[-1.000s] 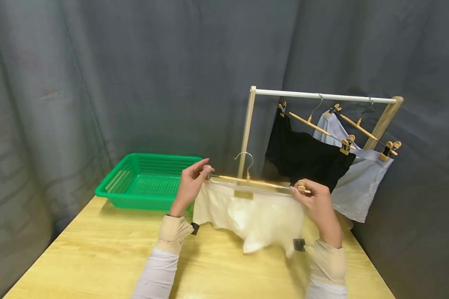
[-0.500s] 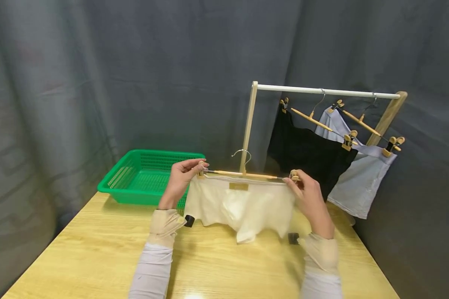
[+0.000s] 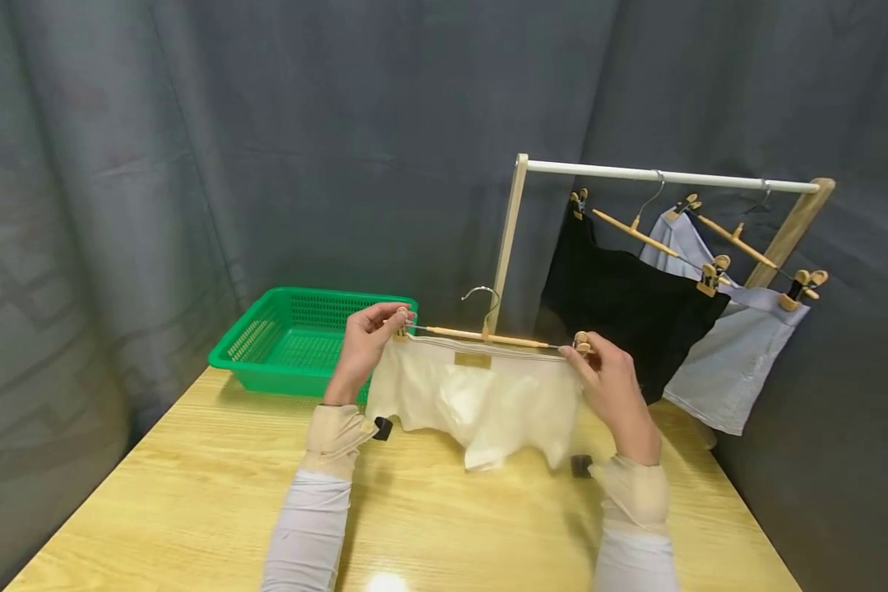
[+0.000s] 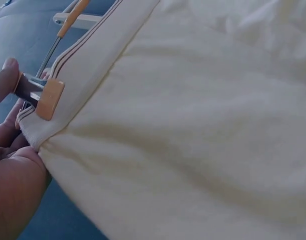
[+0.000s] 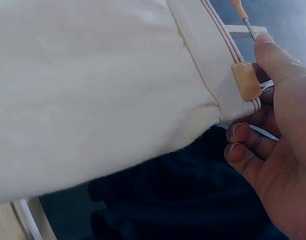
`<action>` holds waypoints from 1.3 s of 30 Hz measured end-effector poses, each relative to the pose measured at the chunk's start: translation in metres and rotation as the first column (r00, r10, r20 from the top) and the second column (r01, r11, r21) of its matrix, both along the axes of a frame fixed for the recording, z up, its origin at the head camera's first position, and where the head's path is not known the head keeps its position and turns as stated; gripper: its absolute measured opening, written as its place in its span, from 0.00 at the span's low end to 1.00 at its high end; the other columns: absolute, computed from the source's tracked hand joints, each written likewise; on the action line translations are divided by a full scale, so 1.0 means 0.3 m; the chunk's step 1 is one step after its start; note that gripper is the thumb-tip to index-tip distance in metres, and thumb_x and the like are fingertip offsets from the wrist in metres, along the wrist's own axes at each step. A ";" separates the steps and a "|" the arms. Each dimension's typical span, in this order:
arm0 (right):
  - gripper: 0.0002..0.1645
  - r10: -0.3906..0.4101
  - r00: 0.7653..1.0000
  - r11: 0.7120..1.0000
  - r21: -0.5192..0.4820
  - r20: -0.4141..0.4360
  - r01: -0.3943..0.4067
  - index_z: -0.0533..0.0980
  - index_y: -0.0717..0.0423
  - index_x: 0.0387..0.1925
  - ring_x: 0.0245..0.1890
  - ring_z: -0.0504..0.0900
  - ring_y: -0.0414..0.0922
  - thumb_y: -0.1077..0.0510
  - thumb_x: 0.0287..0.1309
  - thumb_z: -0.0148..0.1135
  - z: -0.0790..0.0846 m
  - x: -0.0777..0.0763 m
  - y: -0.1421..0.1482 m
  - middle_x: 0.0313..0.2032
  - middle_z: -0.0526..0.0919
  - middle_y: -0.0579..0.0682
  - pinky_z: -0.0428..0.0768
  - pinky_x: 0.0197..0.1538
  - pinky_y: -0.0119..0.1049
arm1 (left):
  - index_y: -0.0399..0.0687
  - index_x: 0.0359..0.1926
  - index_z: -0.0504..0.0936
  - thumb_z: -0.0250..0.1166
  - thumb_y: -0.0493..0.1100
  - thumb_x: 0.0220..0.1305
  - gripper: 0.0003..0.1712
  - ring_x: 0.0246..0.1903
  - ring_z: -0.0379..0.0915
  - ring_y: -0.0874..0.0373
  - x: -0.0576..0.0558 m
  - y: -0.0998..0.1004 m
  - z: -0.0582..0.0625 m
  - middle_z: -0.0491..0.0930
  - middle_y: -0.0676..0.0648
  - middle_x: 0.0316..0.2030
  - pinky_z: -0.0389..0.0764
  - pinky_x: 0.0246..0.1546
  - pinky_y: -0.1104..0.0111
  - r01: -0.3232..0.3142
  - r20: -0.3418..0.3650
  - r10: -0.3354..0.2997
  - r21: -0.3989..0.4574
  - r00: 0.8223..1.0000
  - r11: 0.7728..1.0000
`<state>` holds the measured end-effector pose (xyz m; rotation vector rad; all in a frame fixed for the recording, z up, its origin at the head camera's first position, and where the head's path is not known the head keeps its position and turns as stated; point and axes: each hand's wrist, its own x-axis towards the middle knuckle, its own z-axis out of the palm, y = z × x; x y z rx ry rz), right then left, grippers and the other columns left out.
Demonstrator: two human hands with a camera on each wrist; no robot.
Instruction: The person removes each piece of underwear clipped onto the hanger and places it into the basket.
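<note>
A pair of cream shorts (image 3: pixel 462 403) hangs by its waistband from a clip hanger (image 3: pixel 451 332) above the table, spread wide, with a tan label at the middle. My left hand (image 3: pixel 358 349) pinches the hanger's left clip; in the left wrist view the thumb presses that clip's (image 4: pixel 50 100) handle, its pad lying on the waistband. At the other end my right hand (image 3: pixel 616 386) holds the hanger by the right clip (image 5: pixel 246 81), the thumb against the metal rod. Some fingers of both hands are hidden behind the waistband and clips. The hook points upward, held by neither hand.
A green basket (image 3: pixel 229 364) stands on the wooden table (image 3: pixel 192 485) at the back left. On the right is a rack with a white rail (image 3: pixel 592 170); black shorts (image 3: pixel 629 296) and light blue shorts (image 3: pixel 740 362) hang from it on clip hangers. Grey curtains surround the table.
Both hands have moved the hanger and cream shorts slightly left relative to the rack. The head view has shifted a little. The grip at both ends is kept.
</note>
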<state>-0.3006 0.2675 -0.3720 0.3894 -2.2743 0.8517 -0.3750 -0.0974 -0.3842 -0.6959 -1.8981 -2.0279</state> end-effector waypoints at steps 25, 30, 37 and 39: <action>0.17 -0.013 0.995 1.000 -0.009 0.095 0.014 0.73 0.55 0.32 0.31 0.72 0.46 0.47 0.71 0.61 -0.010 -0.004 0.012 0.27 0.71 0.51 0.69 0.35 0.27 | 0.36 0.53 0.84 0.62 0.42 0.74 0.15 0.41 0.83 0.52 -0.012 0.008 -0.023 0.85 0.32 0.46 0.81 0.40 0.71 -0.054 -0.106 0.050 -0.041 0.993 0.998; 0.16 -0.012 0.996 1.000 -0.024 0.089 0.014 0.74 0.55 0.32 0.30 0.71 0.46 0.48 0.71 0.62 -0.016 -0.002 0.015 0.27 0.72 0.51 0.69 0.34 0.26 | 0.36 0.51 0.85 0.63 0.41 0.74 0.14 0.41 0.82 0.43 -0.022 0.017 -0.041 0.86 0.33 0.44 0.76 0.32 0.72 -0.071 -0.138 0.066 -0.028 0.988 0.997; 0.17 -0.006 0.995 0.999 -0.037 0.104 0.010 0.74 0.55 0.34 0.31 0.71 0.46 0.46 0.71 0.61 -0.014 -0.008 0.016 0.28 0.71 0.52 0.69 0.34 0.27 | 0.31 0.51 0.83 0.60 0.36 0.74 0.13 0.36 0.82 0.64 -0.029 0.016 -0.035 0.86 0.32 0.43 0.80 0.35 0.68 -0.089 -0.139 0.081 -0.048 0.987 0.995; 0.17 -0.011 0.994 0.999 -0.035 0.109 0.015 0.75 0.55 0.34 0.32 0.72 0.46 0.47 0.72 0.61 -0.009 -0.007 0.017 0.29 0.72 0.52 0.69 0.35 0.27 | 0.30 0.53 0.82 0.59 0.36 0.75 0.13 0.37 0.82 0.63 -0.031 0.015 -0.032 0.85 0.31 0.44 0.84 0.38 0.65 -0.074 -0.131 0.067 -0.044 0.989 0.996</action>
